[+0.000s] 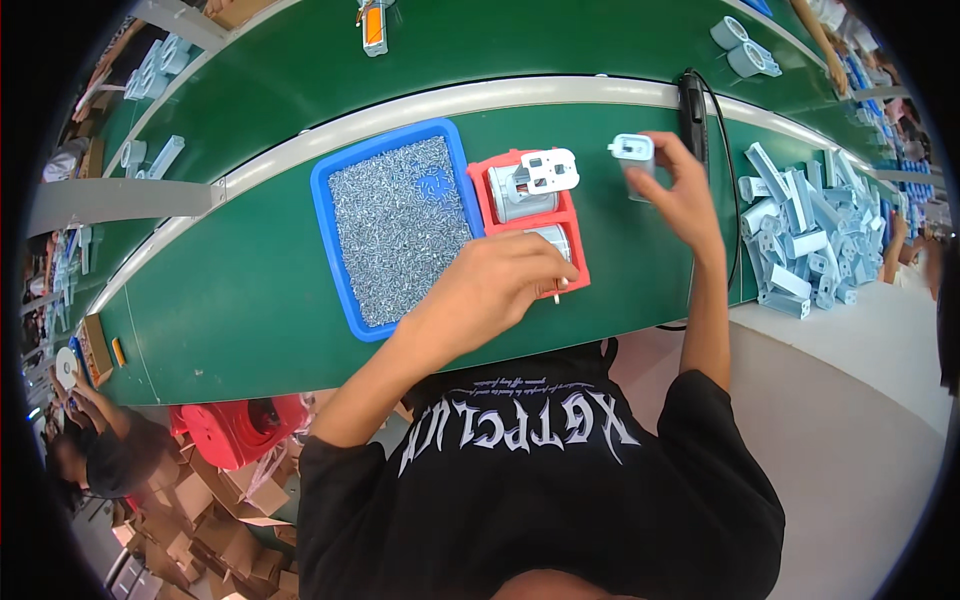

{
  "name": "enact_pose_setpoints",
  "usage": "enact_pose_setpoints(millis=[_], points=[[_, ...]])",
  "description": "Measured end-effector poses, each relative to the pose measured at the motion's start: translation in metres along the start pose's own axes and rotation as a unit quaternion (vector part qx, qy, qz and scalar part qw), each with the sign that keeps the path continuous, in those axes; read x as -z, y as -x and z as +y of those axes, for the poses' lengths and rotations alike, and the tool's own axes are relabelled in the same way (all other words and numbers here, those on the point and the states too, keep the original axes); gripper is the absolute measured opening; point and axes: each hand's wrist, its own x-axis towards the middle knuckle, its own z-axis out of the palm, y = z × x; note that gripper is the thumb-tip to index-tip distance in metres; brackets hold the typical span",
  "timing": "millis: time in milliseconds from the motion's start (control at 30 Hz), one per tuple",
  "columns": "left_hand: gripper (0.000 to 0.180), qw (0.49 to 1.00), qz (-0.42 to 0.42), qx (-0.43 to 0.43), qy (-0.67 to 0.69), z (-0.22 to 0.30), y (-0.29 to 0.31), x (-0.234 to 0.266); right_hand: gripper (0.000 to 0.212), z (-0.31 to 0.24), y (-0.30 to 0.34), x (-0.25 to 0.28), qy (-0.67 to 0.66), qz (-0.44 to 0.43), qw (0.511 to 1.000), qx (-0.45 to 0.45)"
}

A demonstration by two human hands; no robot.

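Note:
My left hand (pixel 490 277) reaches over the near half of a red two-bay holder (pixel 579 262), its fingers closed together. At its fingertips a small pale bit shows, too small to name. Partly behind that hand, a grey round housing (pixel 555 238) sits in the near bay. The far bay holds another round grey housing (pixel 512 204), with a white plate (pixel 550 171) with holes on top. To the right, my right hand (pixel 682 190) grips a pale grey-blue hollow plastic handle piece (pixel 634 152) upright between thumb and fingers, on or just above the green bench.
A blue tray (pixel 322 200) of small metal screws stands left of the holder. At the right lies a pile of pale plastic parts (pixel 800 230). A black corded tool (pixel 691 115) lies by the rail. Cartons and a red stool (pixel 235 430) are at lower left; other people sit around.

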Motion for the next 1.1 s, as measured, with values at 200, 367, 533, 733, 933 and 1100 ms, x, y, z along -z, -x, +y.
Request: enact_pose_setpoints(millis=[200,367,533,733,933,1100], points=[[0.020,0.926,0.120,0.163,0.317,-0.003,0.000,-0.009,0.028,-0.004,0.011,-0.016,0.088,0.027,0.995,0.047],[0.021,0.888,0.141,0.190,0.393,-0.009,0.004,-0.019,0.032,-0.002,0.008,0.005,-0.553,0.012,0.824,-0.122],[0.020,0.925,0.206,0.109,0.300,-0.006,0.001,-0.028,0.034,-0.006,0.019,-0.016,-0.515,0.073,0.843,-0.140],[0.018,0.952,0.244,0.069,0.173,-0.008,-0.001,-0.035,0.034,-0.017,0.042,-0.026,-0.759,-0.069,0.623,-0.177],[0.019,0.963,0.267,-0.001,0.023,-0.005,-0.001,-0.040,0.051,-0.044,0.067,-0.025,-0.438,-0.072,0.896,0.028],[0.020,0.959,0.282,-0.027,-0.016,-0.004,-0.001,-0.043,0.054,-0.076,0.057,-0.032,-0.039,-0.018,0.987,0.157]])
